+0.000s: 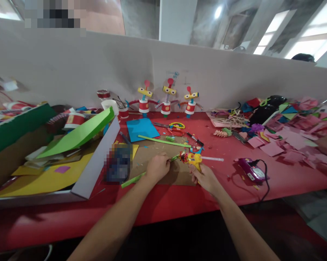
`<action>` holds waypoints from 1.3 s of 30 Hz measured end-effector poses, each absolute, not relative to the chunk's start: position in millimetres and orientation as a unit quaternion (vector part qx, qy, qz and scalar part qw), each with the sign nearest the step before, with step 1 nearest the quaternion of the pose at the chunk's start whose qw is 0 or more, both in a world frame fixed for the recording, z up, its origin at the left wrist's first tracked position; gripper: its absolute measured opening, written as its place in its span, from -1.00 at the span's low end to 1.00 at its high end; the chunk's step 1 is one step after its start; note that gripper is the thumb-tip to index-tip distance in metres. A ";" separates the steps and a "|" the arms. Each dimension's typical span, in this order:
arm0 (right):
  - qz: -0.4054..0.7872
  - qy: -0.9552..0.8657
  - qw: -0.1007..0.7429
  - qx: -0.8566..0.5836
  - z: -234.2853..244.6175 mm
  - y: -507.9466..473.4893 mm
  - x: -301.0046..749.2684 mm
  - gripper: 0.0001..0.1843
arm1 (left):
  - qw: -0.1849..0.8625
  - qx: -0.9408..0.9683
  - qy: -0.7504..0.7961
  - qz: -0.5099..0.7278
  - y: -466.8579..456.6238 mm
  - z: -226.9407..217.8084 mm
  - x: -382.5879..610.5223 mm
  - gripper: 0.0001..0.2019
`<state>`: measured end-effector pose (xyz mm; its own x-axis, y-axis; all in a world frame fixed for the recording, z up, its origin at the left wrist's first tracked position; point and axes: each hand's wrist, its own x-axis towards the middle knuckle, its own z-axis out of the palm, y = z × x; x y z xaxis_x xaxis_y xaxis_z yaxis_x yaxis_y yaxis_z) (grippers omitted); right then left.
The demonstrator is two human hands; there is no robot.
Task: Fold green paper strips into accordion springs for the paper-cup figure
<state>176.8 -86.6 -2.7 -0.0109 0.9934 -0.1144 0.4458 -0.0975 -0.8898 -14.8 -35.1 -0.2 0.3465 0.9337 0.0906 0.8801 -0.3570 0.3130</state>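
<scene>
Along the far side of the brown cardboard [183,178], scissors [162,125] and a blue sheet [143,129] are laid; its far part is crossed by a loose lime strip [164,141]. Above it, a narrow green paper strip [175,157] is pinched by the left hand [158,166], while a yellow glue gun [195,159], clear glue stick [213,158] protruding, is gripped by the right hand [203,176].

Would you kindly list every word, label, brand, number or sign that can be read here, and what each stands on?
Nothing can be read for certain.
Wall: blue marks, too small and blurred to read.
Three figures: round emblems on their red bands, too small to read.
Glue gun: no lettering can be made out.
Purple socket: no lettering can be made out.
Dark object: pixelated, unreadable.
</scene>
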 end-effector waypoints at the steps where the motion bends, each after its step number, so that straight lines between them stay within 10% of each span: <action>1: 0.409 -0.585 0.328 -0.619 -3.5 -86.5 177.1 -0.58 | 0.106 0.814 0.557 0.128 -35.1 -0.2 -14.8 -0.72; 39: 0.227 -0.639 0.218 -0.701 11.3 -74.1 200.8 -0.57 | 0.092 0.823 0.547 0.122 -35.2 -0.7 -15.2 -0.71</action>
